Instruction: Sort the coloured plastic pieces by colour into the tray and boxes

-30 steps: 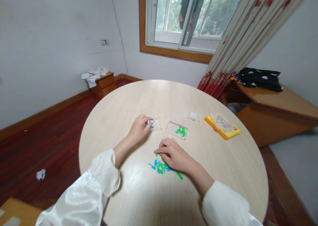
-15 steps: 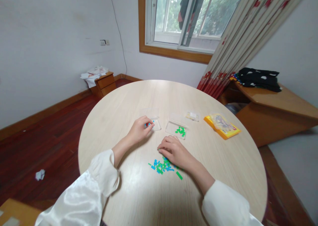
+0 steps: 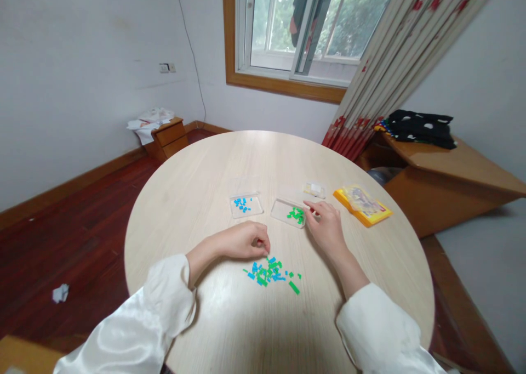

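Note:
A heap of small blue and green bricks lies on the round pale wooden table. My left hand rests curled just left of the heap, fingertips pinched together at its edge. Two clear shallow trays stand further back: the left tray holds several blue bricks, the right tray holds several green ones. My right hand lies beside the right tray, fingers pointing at its green bricks, loosely spread.
A small clear bag and a yellow booklet in plastic lie right of the trays. A wooden bench with dark folded cloth stands at right. A small wooden cabinet is by the wall; crumpled paper lies on the floor.
My left hand came back from the blue tray to the heap's left edge. My right hand left the heap and moved up to the green tray. The view shifted slightly.

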`<state>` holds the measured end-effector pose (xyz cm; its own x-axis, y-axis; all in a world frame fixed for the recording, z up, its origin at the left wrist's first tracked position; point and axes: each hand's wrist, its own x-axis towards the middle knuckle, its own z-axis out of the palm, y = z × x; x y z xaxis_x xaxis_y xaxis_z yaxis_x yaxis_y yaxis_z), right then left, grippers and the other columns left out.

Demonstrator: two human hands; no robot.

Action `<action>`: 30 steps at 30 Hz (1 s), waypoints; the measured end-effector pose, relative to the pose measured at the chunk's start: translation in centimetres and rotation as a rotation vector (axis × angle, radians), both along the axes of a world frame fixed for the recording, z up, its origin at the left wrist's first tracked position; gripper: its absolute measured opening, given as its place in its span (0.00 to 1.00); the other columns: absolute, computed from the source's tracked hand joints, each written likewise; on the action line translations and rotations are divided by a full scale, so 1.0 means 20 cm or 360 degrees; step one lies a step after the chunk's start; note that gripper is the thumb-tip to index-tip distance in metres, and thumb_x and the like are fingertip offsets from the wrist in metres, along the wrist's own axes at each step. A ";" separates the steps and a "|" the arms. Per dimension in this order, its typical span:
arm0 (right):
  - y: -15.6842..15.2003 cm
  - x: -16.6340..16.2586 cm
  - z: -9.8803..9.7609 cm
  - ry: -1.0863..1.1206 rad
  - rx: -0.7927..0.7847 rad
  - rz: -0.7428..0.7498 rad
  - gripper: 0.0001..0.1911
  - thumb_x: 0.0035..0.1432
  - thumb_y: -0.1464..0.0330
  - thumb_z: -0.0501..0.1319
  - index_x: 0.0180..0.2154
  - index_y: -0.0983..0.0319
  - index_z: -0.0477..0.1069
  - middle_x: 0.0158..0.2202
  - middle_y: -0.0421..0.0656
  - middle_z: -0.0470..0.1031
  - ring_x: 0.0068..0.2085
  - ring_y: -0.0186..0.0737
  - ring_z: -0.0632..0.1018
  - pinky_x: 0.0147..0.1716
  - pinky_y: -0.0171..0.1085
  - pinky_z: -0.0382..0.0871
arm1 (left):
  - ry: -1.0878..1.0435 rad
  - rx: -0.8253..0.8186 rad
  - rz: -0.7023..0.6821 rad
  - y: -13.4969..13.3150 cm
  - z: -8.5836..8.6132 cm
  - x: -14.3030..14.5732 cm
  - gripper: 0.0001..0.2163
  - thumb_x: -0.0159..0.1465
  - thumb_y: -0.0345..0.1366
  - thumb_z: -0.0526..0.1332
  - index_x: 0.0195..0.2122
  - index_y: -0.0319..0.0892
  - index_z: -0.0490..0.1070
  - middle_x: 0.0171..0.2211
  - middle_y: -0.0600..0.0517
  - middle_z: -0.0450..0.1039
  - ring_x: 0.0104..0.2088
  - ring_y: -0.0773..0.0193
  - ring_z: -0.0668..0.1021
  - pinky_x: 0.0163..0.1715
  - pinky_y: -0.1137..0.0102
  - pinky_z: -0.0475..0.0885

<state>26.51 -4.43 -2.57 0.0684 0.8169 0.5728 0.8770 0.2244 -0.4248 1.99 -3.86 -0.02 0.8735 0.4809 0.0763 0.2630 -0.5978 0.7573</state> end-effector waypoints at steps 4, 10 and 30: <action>0.00 -0.02 0.00 -0.0010 -0.0022 0.0037 0.16 0.60 0.62 0.53 0.39 0.64 0.76 0.28 0.45 0.74 0.31 0.42 0.71 0.35 0.40 0.58 | -0.0028 0.0112 -0.0124 -0.01 -0.03 0.01 0.11 0.58 0.24 0.57 0.37 0.41 0.77 0.30 0.52 0.69 0.30 0.69 0.71 0.34 0.74 0.66; -0.01 -0.03 0.01 0.0018 -0.0028 0.0076 0.16 0.60 0.62 0.53 0.38 0.63 0.76 0.28 0.45 0.73 0.31 0.42 0.71 0.35 0.40 0.59 | 0.0025 0.0270 -0.0168 -0.02 -0.05 0.02 0.17 0.56 0.21 0.55 0.38 0.46 0.78 0.29 0.52 0.68 0.30 0.68 0.71 0.35 0.74 0.67; -0.02 -0.05 0.02 0.0014 -0.0053 0.0097 0.15 0.60 0.63 0.53 0.39 0.63 0.76 0.28 0.45 0.74 0.32 0.42 0.71 0.36 0.41 0.60 | 0.0054 0.0416 0.0191 0.03 -0.08 0.01 0.06 0.59 0.27 0.59 0.33 0.40 0.76 0.31 0.49 0.70 0.33 0.65 0.73 0.36 0.71 0.68</action>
<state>25.54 -4.79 -2.13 0.0229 0.8384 0.5445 0.8585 0.2626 -0.4404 2.17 -3.30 -1.60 0.8156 0.5489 0.1830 0.3663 -0.7346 0.5712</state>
